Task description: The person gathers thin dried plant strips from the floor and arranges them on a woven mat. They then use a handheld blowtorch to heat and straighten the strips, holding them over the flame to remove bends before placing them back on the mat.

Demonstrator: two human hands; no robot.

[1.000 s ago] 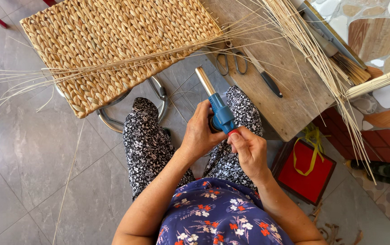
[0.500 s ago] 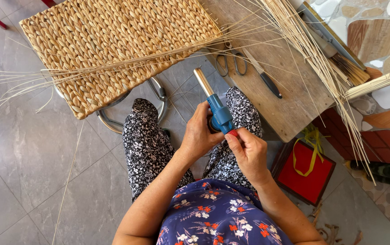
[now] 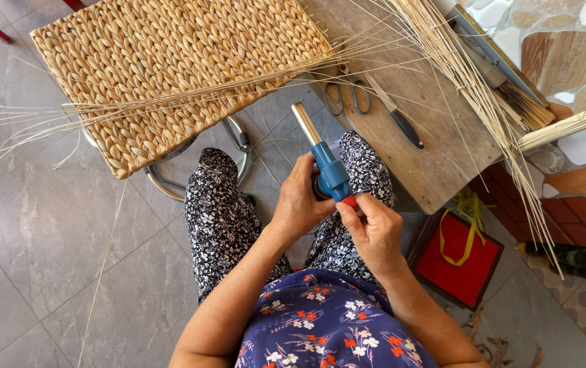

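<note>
Blue gas torch (image 3: 328, 170) with a slim metal nozzle tilted toward the woven seat (image 3: 170, 68), held above the lap near the desk (image 3: 436, 163) front edge, left hand (image 3: 300, 201) fingers clenched round its base, right hand (image 3: 371, 225) fingers pinching its red knob (image 3: 349, 202).

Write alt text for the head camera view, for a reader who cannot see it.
A seated person holds a blue gas torch over their lap, left hand around its body, right hand at its red knob. Ahead, a woven mat lies on a stool; scissors and a knife lie on a wooden board.
</note>
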